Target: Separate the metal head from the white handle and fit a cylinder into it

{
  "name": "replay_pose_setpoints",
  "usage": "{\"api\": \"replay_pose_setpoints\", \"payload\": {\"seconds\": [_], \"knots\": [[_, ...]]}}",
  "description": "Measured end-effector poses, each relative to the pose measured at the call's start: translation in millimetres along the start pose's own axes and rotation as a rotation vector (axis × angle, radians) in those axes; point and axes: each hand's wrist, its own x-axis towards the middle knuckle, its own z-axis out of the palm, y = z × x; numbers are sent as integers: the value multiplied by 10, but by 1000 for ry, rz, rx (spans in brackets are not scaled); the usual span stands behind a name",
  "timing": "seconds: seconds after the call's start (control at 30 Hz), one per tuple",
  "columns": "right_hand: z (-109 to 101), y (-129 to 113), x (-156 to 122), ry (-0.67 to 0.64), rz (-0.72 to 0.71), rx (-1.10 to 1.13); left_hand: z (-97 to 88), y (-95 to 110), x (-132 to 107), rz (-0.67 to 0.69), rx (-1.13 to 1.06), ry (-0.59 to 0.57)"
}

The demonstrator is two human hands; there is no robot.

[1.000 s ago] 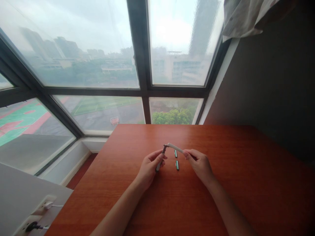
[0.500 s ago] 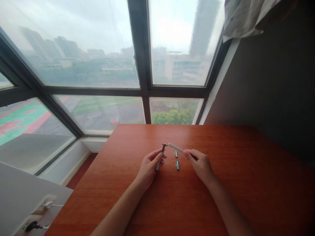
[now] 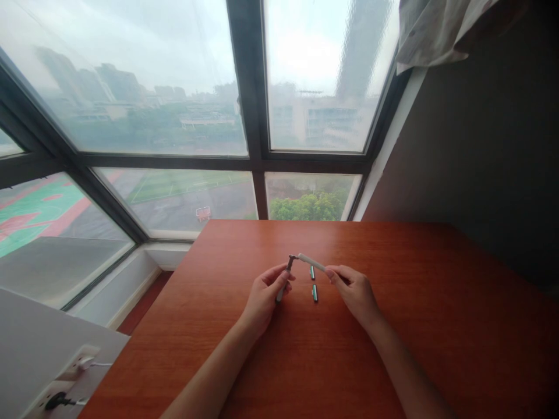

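Grips a razor handle (image 3: 289, 265) neck-up in left hand (image 3: 264, 299), closed round it. Pinches a second razor handle (image 3: 311, 262) in right hand (image 3: 356, 294), sloping up-left from the fingertips towards the first; cannot tell tip contact. Between both grips, on wooden table (image 3: 305, 361): far razor cartridge (image 3: 311, 273), near razor cartridge (image 3: 315, 293).

Pale daylight comes through the window (image 3: 247, 81), strongest in the upper right pane (image 3: 305, 125), where the sky (image 3: 312, 52) burns nearly white. It leaves a soft sheen along the far edge of the desk (image 3: 305, 230), while the wall (image 3: 489, 145) on the right sinks almost to black. Outside, the buildings (image 3: 117, 84) look hazy, and wide-angle stretching slants the outer frames.
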Motion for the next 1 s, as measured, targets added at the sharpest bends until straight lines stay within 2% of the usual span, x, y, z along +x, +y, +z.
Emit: {"api": "replay_pose_setpoints", "payload": {"seconds": [0.67, 1.0], "knots": [[2, 6, 12, -3, -29, -45, 5, 26, -7, 29, 33, 37], [-19, 57, 6, 38, -46, -170, -23, 19, 1, 37, 82, 30]]}}
